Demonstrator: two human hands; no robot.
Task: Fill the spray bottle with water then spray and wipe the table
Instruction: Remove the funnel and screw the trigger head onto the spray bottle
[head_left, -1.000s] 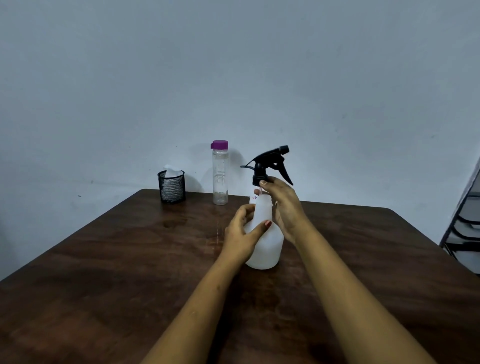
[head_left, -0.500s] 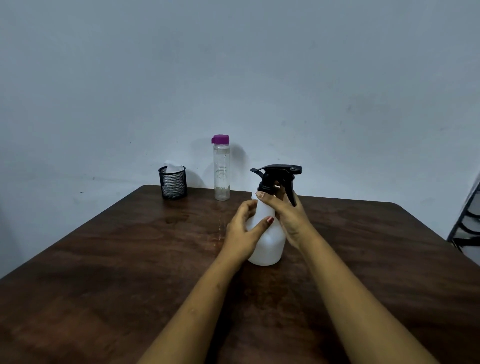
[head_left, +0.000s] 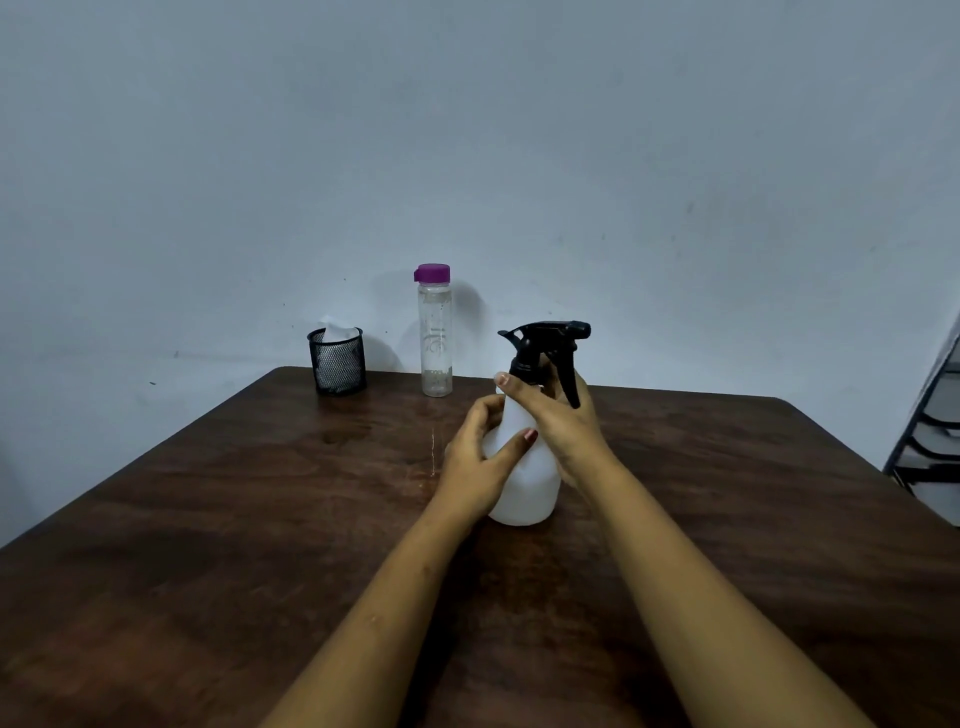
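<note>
- Spray bottle (head_left: 524, 467) is standing upright on the wooden table (head_left: 208, 519).
- Left hand (head_left: 480, 457) is wrapping its white body.
- Right hand (head_left: 558, 421) is clasping the neck under the black trigger head (head_left: 545, 345).
- Clear water bottle (head_left: 435, 332) is standing beyond the left hand.

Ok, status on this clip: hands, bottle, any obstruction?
Left hand gripping spray bottle body. Right hand on black sprayer head collar. Bottle upright on table. Nothing obstructing.
</note>
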